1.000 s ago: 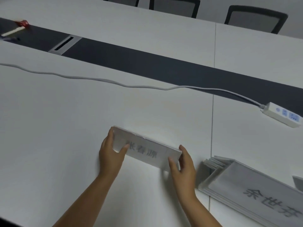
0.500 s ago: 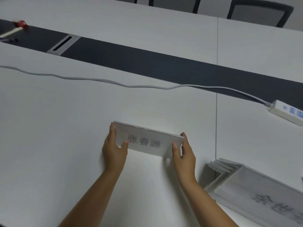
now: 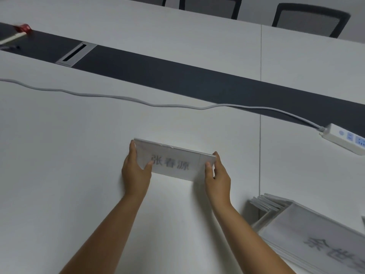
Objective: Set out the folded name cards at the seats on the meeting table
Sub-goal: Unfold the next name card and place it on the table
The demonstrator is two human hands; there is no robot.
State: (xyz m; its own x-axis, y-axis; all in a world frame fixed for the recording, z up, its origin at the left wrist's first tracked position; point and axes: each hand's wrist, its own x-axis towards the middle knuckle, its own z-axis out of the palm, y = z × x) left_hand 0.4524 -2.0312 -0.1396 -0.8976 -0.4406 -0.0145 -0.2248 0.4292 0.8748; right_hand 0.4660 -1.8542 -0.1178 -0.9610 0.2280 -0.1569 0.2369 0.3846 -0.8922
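A folded white name card (image 3: 173, 161) with grey printed characters stands on the white meeting table (image 3: 59, 155), in the middle of the view. My left hand (image 3: 135, 171) grips its left end, thumb on the front face. My right hand (image 3: 217, 175) grips its right end the same way. A stack of several more folded name cards (image 3: 308, 232) lies flat at the lower right, a little apart from my right forearm.
A grey cable (image 3: 118, 97) crosses the table to a white power strip (image 3: 343, 138) at the right. A dark strip (image 3: 177, 76) with a metal cable slot (image 3: 76, 54) runs down the table's middle. Chairs (image 3: 308, 18) stand along the far side. A red object (image 3: 22, 28) lies far left.
Both hands have carried the name card a little away from me and to the right, turning it closer to square with the table edge. The grip on both ends is unchanged.
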